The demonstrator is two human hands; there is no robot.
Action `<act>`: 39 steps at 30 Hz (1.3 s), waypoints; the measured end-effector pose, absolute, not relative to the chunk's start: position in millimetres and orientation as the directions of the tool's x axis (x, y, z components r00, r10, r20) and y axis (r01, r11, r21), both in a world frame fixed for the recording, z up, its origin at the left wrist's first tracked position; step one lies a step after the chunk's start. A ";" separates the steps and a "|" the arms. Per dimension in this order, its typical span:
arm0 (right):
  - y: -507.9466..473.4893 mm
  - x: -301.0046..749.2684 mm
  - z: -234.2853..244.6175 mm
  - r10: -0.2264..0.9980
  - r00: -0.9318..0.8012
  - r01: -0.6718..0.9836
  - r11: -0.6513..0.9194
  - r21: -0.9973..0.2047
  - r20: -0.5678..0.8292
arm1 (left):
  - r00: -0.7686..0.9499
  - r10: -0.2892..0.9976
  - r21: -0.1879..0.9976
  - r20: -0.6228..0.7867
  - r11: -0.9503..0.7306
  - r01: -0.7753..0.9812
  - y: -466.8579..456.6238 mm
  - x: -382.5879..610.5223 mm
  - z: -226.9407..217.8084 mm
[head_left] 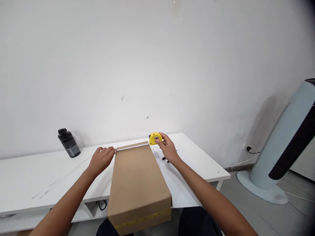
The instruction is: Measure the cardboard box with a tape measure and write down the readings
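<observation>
Apparently measures across the cardboard box (137,178) at lower centre, with curled fingers of the left hand (102,160) holds the tape blade (133,147) at the box's left edge, pinches the yellow tape measure (154,139) just below mid-frame in right-hand (169,150) fingers, and next needs taut, straight alignment for reading.

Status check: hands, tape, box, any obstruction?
Left hand holds blade end at box's left edge; right hand grips yellow tape measure. Blade stretched across box top, near far end. Nothing blocking blade; black bottle well left.
</observation>
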State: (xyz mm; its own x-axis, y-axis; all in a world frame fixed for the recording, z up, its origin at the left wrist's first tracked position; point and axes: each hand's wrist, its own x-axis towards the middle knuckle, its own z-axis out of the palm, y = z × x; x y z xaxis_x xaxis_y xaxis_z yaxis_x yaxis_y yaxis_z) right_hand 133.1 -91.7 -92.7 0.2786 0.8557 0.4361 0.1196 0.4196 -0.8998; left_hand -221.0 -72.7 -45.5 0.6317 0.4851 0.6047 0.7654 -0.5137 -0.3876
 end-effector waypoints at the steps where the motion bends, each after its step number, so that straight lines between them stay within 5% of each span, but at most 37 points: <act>1: -97.9 131.8 -87.7 0.853 0.286 0.101 0.427 -0.898 0.438 | 0.625 0.466 -0.395 0.626 -0.501 0.770 -76.9 -222.1 -40.0; 4: -127.2 128.9 -68.8 0.849 0.291 -0.003 0.462 -0.887 0.441 | 0.589 0.359 -0.418 0.724 -0.452 0.788 -107.5 -218.4 -20.7; 8: -183.5 121.4 -51.6 0.884 0.207 -0.173 0.454 -0.874 0.419 | 0.671 0.061 -0.554 0.739 -0.511 0.657 -183.4 -185.7 -1.7; 12: -234.0 104.7 -54.2 0.879 0.098 -0.300 0.474 -0.828 0.467 | 0.731 -0.004 -0.581 0.682 -0.610 0.539 -235.7 -139.8 0.8; 18: -264.9 99.5 -64.7 0.877 0.082 -0.310 0.473 -0.825 0.473 | 0.632 0.026 -0.443 0.775 -0.690 0.572 -246.3 -117.6 -11.5; 21: -265.5 126.1 -75.4 0.922 0.110 -0.353 0.385 -0.853 0.370 | 0.522 0.195 -0.274 0.831 -0.672 0.688 -249.8 -140.5 -21.2; 24: -266.3 162.8 -104.3 0.974 -0.064 -0.419 0.172 -0.892 0.218 | 0.326 0.472 0.097 0.819 -0.674 0.732 -253.6 -178.8 -55.7; 27: -269.4 187.0 -146.4 0.937 -0.350 -0.374 -0.123 -0.919 0.017 | 0.103 0.771 0.574 0.629 -0.550 0.606 -257.8 -204.4 -115.6; 30: -272.7 188.5 -177.2 0.885 -0.456 -0.257 -0.236 -0.937 -0.098 | 0.110 0.891 0.753 0.440 -0.433 0.496 -263.9 -204.0 -164.3; 34: -272.6 174.0 -178.1 0.798 -0.568 -0.070 -0.288 -0.955 -0.200 | 0.277 0.855 0.647 0.438 -0.514 0.564 -267.8 -186.7 -157.4; 39: -268.5 148.4 -173.4 0.704 -0.631 0.138 -0.310 -0.941 -0.324 | 0.498 0.686 0.255 0.531 -0.689 0.678 -244.1 -174.3 -68.4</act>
